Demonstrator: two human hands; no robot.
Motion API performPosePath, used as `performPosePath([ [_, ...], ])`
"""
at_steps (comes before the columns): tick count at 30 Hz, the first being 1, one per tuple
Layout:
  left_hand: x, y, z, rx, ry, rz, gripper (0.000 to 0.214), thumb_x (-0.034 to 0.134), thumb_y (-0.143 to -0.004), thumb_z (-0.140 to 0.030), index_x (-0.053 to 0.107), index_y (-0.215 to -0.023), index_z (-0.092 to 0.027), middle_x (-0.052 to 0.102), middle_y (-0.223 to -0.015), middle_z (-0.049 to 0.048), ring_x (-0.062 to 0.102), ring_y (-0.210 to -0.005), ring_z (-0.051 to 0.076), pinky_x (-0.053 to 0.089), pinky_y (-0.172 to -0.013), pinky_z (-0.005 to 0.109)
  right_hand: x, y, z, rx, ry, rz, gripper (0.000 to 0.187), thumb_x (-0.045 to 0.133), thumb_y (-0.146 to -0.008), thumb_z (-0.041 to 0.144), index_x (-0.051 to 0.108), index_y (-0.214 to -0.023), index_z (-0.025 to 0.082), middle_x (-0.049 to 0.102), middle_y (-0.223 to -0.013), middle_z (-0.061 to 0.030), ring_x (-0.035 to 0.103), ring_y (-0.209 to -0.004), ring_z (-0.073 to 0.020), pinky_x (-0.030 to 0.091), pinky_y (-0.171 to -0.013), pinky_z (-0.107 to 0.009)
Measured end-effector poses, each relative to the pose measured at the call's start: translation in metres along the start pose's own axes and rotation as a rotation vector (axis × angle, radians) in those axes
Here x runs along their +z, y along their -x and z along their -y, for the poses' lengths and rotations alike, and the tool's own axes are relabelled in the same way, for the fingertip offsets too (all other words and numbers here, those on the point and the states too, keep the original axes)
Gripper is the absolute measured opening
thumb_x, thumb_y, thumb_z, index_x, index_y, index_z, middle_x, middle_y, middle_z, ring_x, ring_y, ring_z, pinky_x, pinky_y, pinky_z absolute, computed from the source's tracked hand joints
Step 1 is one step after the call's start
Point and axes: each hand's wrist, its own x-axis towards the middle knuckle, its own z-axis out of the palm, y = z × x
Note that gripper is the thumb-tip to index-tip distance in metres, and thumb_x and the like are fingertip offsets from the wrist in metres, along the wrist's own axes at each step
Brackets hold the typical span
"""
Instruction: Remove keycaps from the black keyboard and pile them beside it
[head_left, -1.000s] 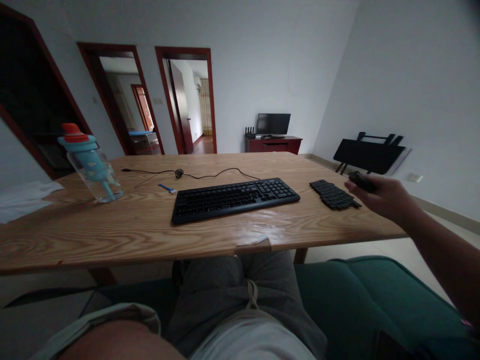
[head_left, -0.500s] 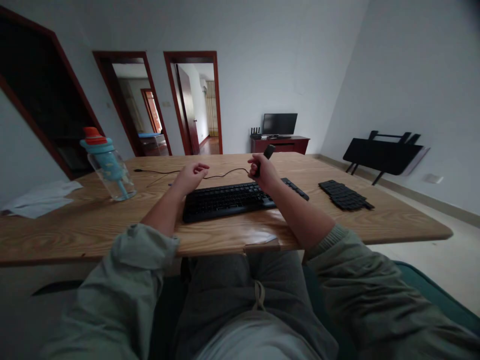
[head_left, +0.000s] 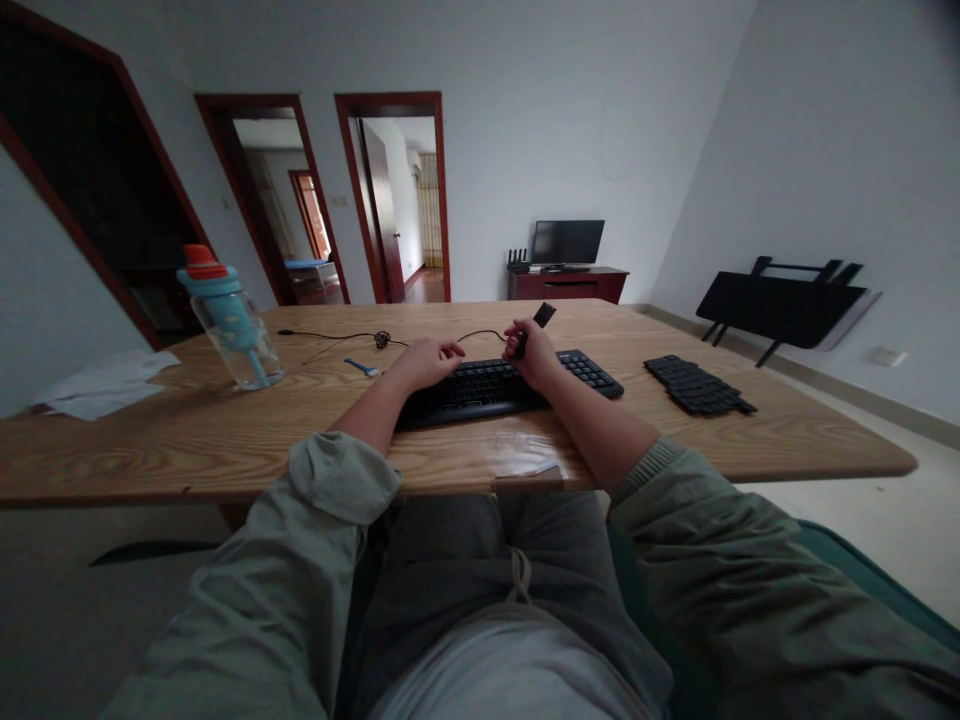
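Right hand [head_left: 534, 355] closed around a small black tool [head_left: 541, 316], its tip poking up and away above the black keyboard [head_left: 510, 382]. Left hand [head_left: 427, 360] lies loose-fingered, grasping nothing, on the keyboard's left part. Keyboard's long axis runs left-right across the surface [head_left: 225, 450], directly under both hands. Loose pile of keycaps [head_left: 697, 386] sits well right of the keyboard, nearer the right hand.

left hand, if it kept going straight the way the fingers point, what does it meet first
The left hand rests on the black computer keyboard, fingers pointing right and slightly away. Continuing so, it would likely first meet the right hand, which holds a small black object; depth is unclear.
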Motion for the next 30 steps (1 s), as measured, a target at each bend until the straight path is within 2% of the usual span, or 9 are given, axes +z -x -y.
performPosePath([
  [4, 0.020, -0.010, -0.032, 0.188, -0.055, 0.088, 0.024, 0.055, -0.084, -0.027, 0.074, -0.098, -0.021, 0.073, -0.092, 0.0022, 0.064, -0.082, 0.018, 0.047, -0.075, 0.027, -0.003, -0.003, -0.001, -0.041, 0.028, -0.009, 0.023, 0.054, -0.079, 0.038, 0.048, -0.065, 0.020, 0.036, -0.049, 0.0073, 0.036, -0.042, -0.0075, 0.037, -0.046, -0.022],
  [7, 0.031, -0.016, -0.043, 0.244, -0.091, 0.114, 0.025, 0.054, -0.083, -0.024, 0.074, -0.097, -0.021, 0.073, -0.091, 0.0031, 0.064, -0.081, 0.019, 0.047, -0.076, 0.028, -0.003, -0.003, -0.002, -0.039, 0.020, -0.005, 0.023, 0.054, -0.079, 0.037, 0.048, -0.065, 0.020, 0.037, -0.049, 0.0074, 0.037, -0.042, -0.0076, 0.038, -0.047, -0.022],
  [13, 0.041, -0.023, -0.040, 0.256, -0.115, 0.127, 0.023, 0.054, -0.080, -0.021, 0.075, -0.089, -0.021, 0.073, -0.089, 0.0039, 0.064, -0.083, 0.020, 0.048, -0.077, 0.030, -0.002, -0.002, -0.004, -0.012, -0.010, 0.005, 0.020, 0.052, -0.080, 0.034, 0.049, -0.066, 0.020, 0.037, -0.047, 0.0074, 0.036, -0.041, -0.0077, 0.036, -0.045, -0.021],
  [20, 0.045, -0.026, -0.034, 0.197, -0.099, 0.160, 0.024, 0.055, -0.080, -0.023, 0.076, -0.094, -0.022, 0.073, -0.090, 0.0044, 0.065, -0.083, 0.022, 0.048, -0.076, 0.031, -0.002, -0.004, -0.005, -0.027, -0.026, -0.058, 0.023, 0.052, -0.082, 0.036, 0.048, -0.066, 0.020, 0.037, -0.048, 0.0074, 0.037, -0.041, -0.0077, 0.037, -0.046, -0.021],
  [26, 0.045, -0.026, -0.036, 0.190, -0.109, 0.133, 0.021, 0.056, -0.082, -0.026, 0.075, -0.091, -0.022, 0.073, -0.086, 0.0044, 0.064, -0.079, 0.021, 0.048, -0.074, 0.031, -0.002, -0.006, -0.004, -0.007, -0.032, -0.077, 0.032, 0.054, -0.086, 0.045, 0.050, -0.067, 0.020, 0.040, -0.049, 0.0067, 0.040, -0.043, -0.0082, 0.039, -0.047, -0.022],
  [30, 0.048, -0.027, -0.036, 0.199, -0.057, 0.133, 0.018, 0.058, -0.080, -0.024, 0.074, -0.087, -0.021, 0.072, -0.084, 0.0040, 0.064, -0.079, 0.021, 0.047, -0.074, 0.031, -0.003, -0.006, -0.005, -0.062, 0.057, -0.031, 0.039, 0.059, -0.083, 0.057, 0.053, -0.070, 0.021, 0.042, -0.051, 0.0066, 0.043, -0.045, -0.0091, 0.040, -0.048, -0.023],
])
